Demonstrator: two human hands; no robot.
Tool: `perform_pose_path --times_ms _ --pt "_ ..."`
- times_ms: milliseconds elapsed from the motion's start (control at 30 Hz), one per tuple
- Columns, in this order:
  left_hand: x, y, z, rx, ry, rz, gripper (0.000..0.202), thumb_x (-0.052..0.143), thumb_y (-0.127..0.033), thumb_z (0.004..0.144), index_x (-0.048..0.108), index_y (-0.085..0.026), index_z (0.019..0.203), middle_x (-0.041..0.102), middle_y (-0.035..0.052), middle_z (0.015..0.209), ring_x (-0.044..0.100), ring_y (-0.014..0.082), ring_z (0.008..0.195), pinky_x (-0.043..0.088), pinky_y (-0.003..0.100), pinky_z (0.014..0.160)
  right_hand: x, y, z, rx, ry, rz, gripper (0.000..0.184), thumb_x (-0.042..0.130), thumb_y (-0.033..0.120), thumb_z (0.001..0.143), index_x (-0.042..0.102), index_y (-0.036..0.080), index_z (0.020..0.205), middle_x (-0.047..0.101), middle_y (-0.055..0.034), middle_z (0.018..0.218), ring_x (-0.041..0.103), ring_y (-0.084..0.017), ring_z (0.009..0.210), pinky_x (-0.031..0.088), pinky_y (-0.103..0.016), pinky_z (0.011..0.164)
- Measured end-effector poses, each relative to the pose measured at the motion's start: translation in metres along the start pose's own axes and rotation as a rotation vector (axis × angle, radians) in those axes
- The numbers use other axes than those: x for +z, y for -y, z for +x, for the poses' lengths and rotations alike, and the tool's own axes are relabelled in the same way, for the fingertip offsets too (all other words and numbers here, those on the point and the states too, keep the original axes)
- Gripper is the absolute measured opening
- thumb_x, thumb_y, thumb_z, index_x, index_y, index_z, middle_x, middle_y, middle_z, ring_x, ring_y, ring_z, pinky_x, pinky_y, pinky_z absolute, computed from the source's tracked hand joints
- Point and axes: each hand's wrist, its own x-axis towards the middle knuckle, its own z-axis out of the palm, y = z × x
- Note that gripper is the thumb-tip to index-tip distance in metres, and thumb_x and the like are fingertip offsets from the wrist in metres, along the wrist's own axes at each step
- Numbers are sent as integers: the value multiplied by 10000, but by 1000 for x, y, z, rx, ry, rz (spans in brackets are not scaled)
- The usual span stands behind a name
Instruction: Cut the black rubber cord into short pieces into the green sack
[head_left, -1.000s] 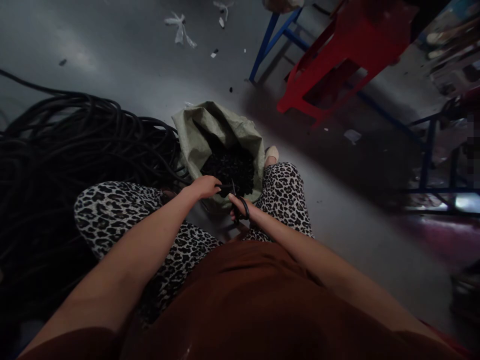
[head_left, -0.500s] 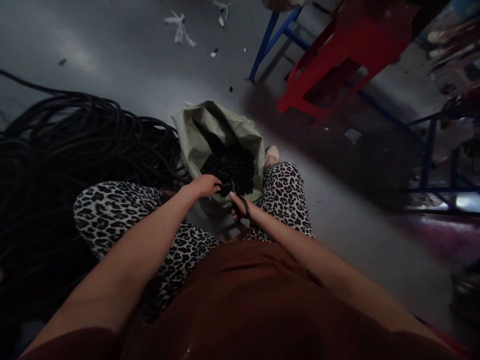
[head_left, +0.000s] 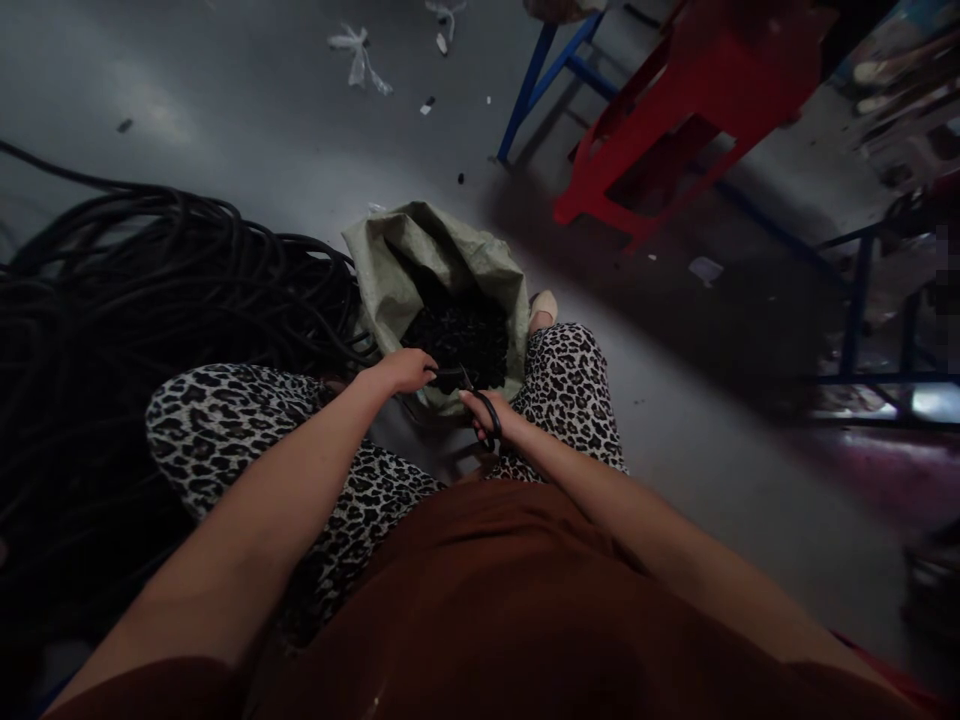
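My left hand (head_left: 409, 370) is closed round a black cord or tube (head_left: 448, 372), whose end sticks out to the right over the sack. My right hand (head_left: 486, 408) grips black-handled scissors (head_left: 492, 432), with the blades pointing up and left at the tip of the cord. Whether the blades touch it I cannot tell. Beneath both hands an open pale green woven sack (head_left: 384, 285) stands between my legs. Many short black pieces (head_left: 457, 330) lie inside it.
Long black cord or tubing (head_left: 180, 270) lies heaped and coiled on the floor at left. A red plastic stool (head_left: 637, 170) and a blue metal frame (head_left: 525, 95) stand ahead to the right. Plastic scraps (head_left: 360, 58) litter the floor.
The scissors have turned slightly in my right hand, and their handle loops now show wider apart. My left hand has shifted a little left with the cord. The sack has stayed put.
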Motion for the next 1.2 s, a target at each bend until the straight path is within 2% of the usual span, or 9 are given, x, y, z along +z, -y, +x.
perform_pose_path --times_ms 133,433,567,733,900,1200 --pt "1 -4 -1 -28 16 7 362 481 -321 838 675 -260 1137 699 51 1102 629 218 998 473 259 817 1 -3 0 34 -2 -8 300 510 342 940 507 156 705 398 78 377 384 -61 263 309 -146 272" --pt "1 0 0 -60 18 33 359 475 -333 841 671 -285 1138 693 34 1120 627 204 997 471 241 799 0 -6 0 63 21 7 329 512 377 938 505 155 695 384 81 382 363 -42 267 295 -125 282" --pt "1 2 0 -59 -13 30 353 479 -336 839 670 -287 1132 696 26 1113 626 197 992 468 238 796 -1 -10 4 40 -14 24 362 514 426 935 510 149 703 390 83 379 375 -40 260 283 -120 282" --pt "-1 1 0 -67 -76 13 355 461 -335 847 667 -268 1129 704 38 1080 633 198 968 469 246 788 -1 -12 5 38 45 81 394 447 521 944 531 143 872 502 47 430 485 -86 303 364 -143 313" --pt "-4 -1 -2 -71 -80 -1 353 459 -328 855 665 -258 1133 698 46 1095 626 206 994 466 254 813 1 -15 9 51 98 129 479 405 581 937 518 128 1045 573 11 492 551 -122 354 436 -183 350" --pt "2 -4 1 -52 -91 -7 344 462 -335 853 669 -276 1121 708 32 1065 632 198 980 466 246 808 4 -20 15 50 145 141 512 420 600 922 501 132 1113 585 5 514 580 -136 380 470 -204 380"
